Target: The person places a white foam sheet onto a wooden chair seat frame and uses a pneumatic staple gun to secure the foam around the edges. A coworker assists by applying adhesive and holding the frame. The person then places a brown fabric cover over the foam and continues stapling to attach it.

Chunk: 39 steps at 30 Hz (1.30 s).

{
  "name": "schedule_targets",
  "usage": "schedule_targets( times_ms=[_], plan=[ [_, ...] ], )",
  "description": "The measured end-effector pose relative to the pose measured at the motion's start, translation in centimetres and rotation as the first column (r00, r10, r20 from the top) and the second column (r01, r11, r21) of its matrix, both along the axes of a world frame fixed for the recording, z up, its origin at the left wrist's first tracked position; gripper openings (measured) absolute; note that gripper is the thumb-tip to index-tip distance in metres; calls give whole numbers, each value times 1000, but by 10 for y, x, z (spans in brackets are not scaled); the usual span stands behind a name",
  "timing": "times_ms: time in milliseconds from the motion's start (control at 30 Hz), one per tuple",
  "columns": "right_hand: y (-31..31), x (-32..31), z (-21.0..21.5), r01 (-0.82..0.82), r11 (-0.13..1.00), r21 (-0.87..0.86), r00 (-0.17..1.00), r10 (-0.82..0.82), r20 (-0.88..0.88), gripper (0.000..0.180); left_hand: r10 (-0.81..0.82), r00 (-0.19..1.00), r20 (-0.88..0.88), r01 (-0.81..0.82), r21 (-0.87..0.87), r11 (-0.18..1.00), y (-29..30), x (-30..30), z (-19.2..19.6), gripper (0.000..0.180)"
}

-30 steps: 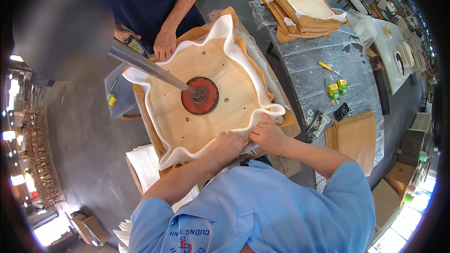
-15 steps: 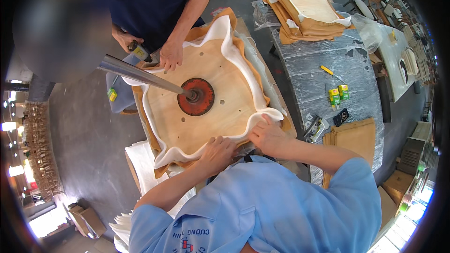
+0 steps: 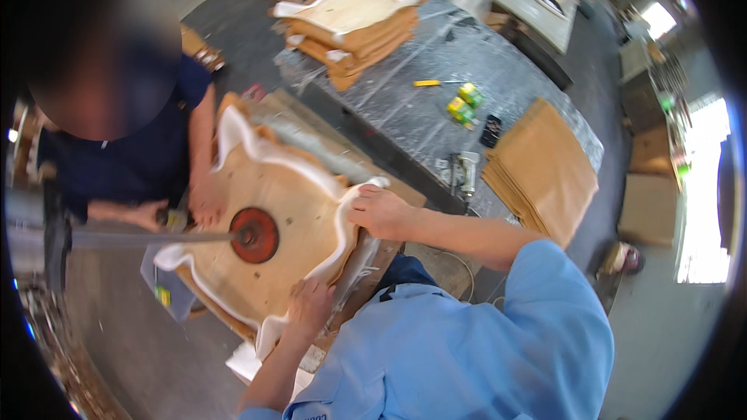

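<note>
A pale plywood panel (image 3: 303, 201) lies flat, with white padding (image 3: 333, 253) and a tan cover (image 3: 226, 323) turned up around its edges. A red disc (image 3: 254, 235) on a metal rod (image 3: 156, 239) rests against the middle of the panel. Along the near edge, my left hand (image 3: 311, 303) has its fingers curled over the padding. My right hand (image 3: 379, 212) grips the padding by the near right corner. What lies under my fingers is partly hidden. Across the panel, a co-worker's hand (image 3: 206, 202) touches the far edge; their other hand is by a dark tool (image 3: 174, 218).
On the right, a plastic-covered table (image 3: 373, 113) carries stacked padded panels (image 3: 354, 15), a yellow screwdriver (image 3: 426, 83), yellow-green boxes (image 3: 464, 105), a small black object (image 3: 491, 131), a silver tool (image 3: 467, 175) and folded tan sheets (image 3: 545, 167).
The view has swung right, so the panel sits farther left and looks turned. My hands are farther apart on the near edge, the left nearer the left corner.
</note>
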State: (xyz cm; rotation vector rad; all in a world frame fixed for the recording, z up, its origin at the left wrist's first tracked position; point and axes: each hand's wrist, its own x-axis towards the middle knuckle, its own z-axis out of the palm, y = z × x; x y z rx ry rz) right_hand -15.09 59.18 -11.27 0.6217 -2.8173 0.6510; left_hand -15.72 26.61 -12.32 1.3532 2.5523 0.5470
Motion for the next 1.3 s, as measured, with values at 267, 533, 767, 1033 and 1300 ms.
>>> schedule_targets(
  times_ms=[267,533,767,1033,1300],
  plan=[
    [118,88,-36,750,490,-445,621,-754,214,20,202,977,-67,-207,-80,975,52,8,20,17],
    [317,168,-280,781,190,595,-250,-778,576,71,470,880,-75,-476,-168,863,80,13,20,19],
    [326,140,-332,994,-106,40,-102,-686,720,67,567,811,-146,-585,-241,774,93,32,29,21],
    [261,152,-263,953,48,-299,161,-916,368,72,378,921,-92,-386,-94,918,68,27,10,25],
    [116,180,-109,809,-141,-570,410,-559,720,52,244,968,-53,-239,90,967,49,6,-16,26]
  ],
)
